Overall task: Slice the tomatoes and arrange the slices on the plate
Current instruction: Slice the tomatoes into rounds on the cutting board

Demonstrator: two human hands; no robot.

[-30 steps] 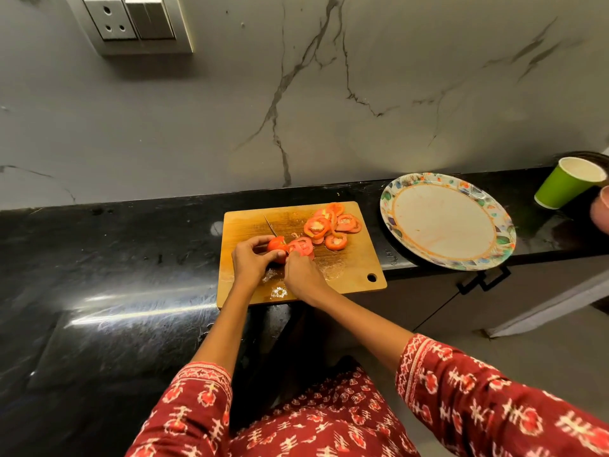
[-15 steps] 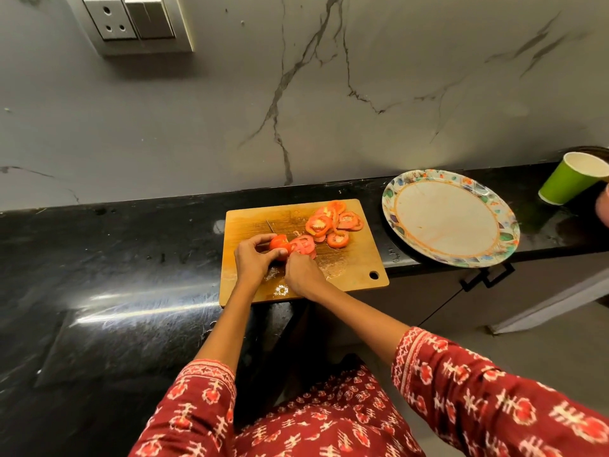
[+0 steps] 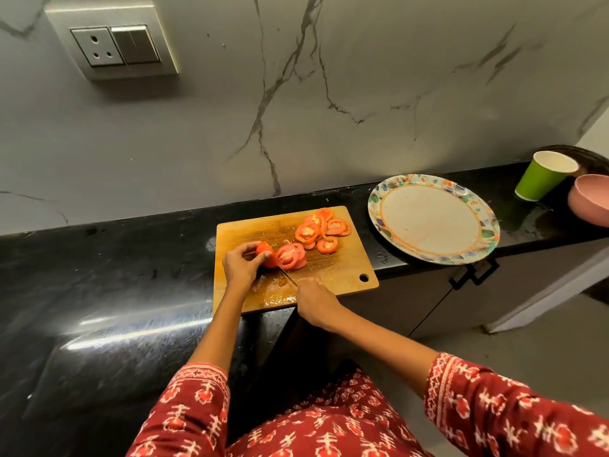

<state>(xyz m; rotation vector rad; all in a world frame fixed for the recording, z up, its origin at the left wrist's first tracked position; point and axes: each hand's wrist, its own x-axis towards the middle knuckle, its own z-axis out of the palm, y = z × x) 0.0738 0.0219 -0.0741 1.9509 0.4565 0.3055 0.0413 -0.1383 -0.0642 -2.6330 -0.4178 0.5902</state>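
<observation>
A wooden cutting board [image 3: 342, 268] lies on the black counter. My left hand [image 3: 242, 267] grips the uncut end of a tomato [image 3: 266, 253] on the board. Fresh slices [image 3: 290, 256] lean just right of it. A pile of several tomato slices [image 3: 321, 230] sits at the board's far right corner. My right hand [image 3: 314, 300] holds a knife [image 3: 288, 278] whose blade runs up toward the tomato; the handle is hidden in my fist. A floral-rimmed plate [image 3: 474, 206] sits right of the board with nothing on it.
A green paper cup [image 3: 542, 176] and a pink bowl [image 3: 590, 206] stand at the counter's far right. A wall socket and switch [image 3: 115, 46] are up on the marble wall. The counter edge drops to cabinet doors with a black handle [image 3: 474, 275].
My right hand has pulled back toward the board's near edge with the knife, uncovering the fresh slices. The left hand stays on the tomato end.
</observation>
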